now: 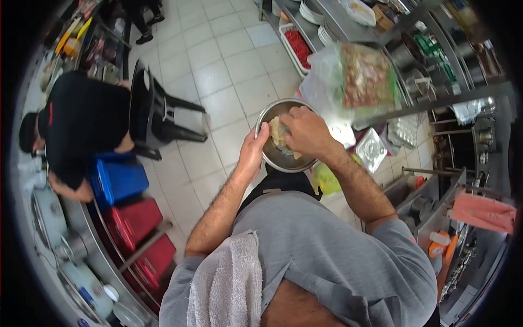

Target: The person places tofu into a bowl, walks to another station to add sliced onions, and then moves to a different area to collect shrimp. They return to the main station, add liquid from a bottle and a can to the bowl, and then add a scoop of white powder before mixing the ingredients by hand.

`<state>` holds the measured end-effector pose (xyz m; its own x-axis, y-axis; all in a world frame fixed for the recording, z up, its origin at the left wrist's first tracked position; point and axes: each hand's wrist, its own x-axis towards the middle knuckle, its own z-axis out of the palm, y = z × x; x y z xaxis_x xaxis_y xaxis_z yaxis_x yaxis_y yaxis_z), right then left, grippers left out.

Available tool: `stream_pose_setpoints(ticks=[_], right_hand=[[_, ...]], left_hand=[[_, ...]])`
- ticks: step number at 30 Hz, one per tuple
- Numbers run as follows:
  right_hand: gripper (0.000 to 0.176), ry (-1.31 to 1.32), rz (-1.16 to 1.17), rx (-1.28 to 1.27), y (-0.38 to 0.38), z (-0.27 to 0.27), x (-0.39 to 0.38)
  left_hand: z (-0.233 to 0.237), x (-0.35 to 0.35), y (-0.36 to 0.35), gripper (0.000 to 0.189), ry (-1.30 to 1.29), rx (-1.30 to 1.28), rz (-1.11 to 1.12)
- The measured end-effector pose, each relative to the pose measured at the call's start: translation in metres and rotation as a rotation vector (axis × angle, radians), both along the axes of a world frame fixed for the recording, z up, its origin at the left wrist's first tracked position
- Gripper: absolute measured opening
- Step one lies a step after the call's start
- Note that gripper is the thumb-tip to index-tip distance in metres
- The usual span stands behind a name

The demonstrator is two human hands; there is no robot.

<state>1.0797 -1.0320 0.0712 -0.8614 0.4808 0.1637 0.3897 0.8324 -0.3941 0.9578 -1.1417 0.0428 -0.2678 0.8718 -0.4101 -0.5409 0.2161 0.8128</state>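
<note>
A round metal bowl is held up in front of my body. My left hand grips its near-left rim, with the thumb over the edge. Inside the bowl lies pale yellowish, moist-looking food in pieces; its exact kind cannot be made out. My right hand reaches into the bowl from the right, fingers curled down into that food. The fingertips are partly hidden.
To the left, a person in black bends over a counter beside a black plastic chair. Blue and red bins stand below. On the right are a shelf, a large bag of food and a white basket of red items.
</note>
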Motion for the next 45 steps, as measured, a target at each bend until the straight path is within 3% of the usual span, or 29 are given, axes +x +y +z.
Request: stream_pose_setpoints(ticks=[4, 7, 9, 12, 15, 18, 20, 22, 27, 31, 42, 45], right_hand=[[0.015, 0.0, 0.062, 0.007, 0.113, -0.018, -0.083], [0.016, 0.085, 0.08, -0.07, 0.185, -0.009, -0.142], [0.018, 0.194, 0.092, -0.347, 0.237, 0.009, -0.189], [0.02, 0.188, 0.162, -0.522, 0.312, 0.026, -0.256], [0.017, 0.138, 0.24, -0.426, 0.375, 0.013, -0.333], [0.016, 0.115, 0.143, -0.404, 0.43, 0.013, -0.409], [0.016, 0.207, 0.192, -0.316, 0.475, 0.008, -0.454], [0.014, 0.03, 0.126, -0.379, 0.509, 0.016, -0.49], [0.019, -0.147, -0.041, -0.165, 0.607, 0.01, -0.606], [0.018, -0.064, -0.115, -0.059, 0.699, -0.017, -0.715], [0.01, -0.087, 0.183, 0.079, 0.963, -0.021, -0.999], [0.01, -0.161, 0.164, 0.096, 1.042, -0.035, -1.077]], left_hand=[[-0.014, -0.077, 0.104, 0.05, 0.01, -0.028, 0.012], [0.004, -0.134, 0.17, 0.051, -0.026, -0.068, 0.08], [0.009, -0.176, 0.212, 0.052, -0.031, -0.042, 0.133], [0.011, -0.244, 0.281, 0.053, -0.023, -0.011, 0.204], [-0.002, -0.327, 0.348, 0.054, -0.016, -0.003, 0.229], [-0.013, -0.412, 0.415, 0.053, 0.023, 0.039, 0.207], [-0.013, -0.463, 0.468, 0.054, 0.024, 0.042, 0.21], [-0.004, -0.501, 0.513, 0.054, 0.008, 0.033, 0.125], [0.0, -0.603, 0.63, 0.053, -0.047, 0.004, 0.125], [-0.016, -0.708, 0.729, 0.054, -0.012, 0.027, 0.096], [-0.013, -0.978, 0.973, 0.054, -0.025, 0.016, 0.276], [-0.02, -1.051, 1.053, 0.055, -0.015, -0.02, 0.277]])
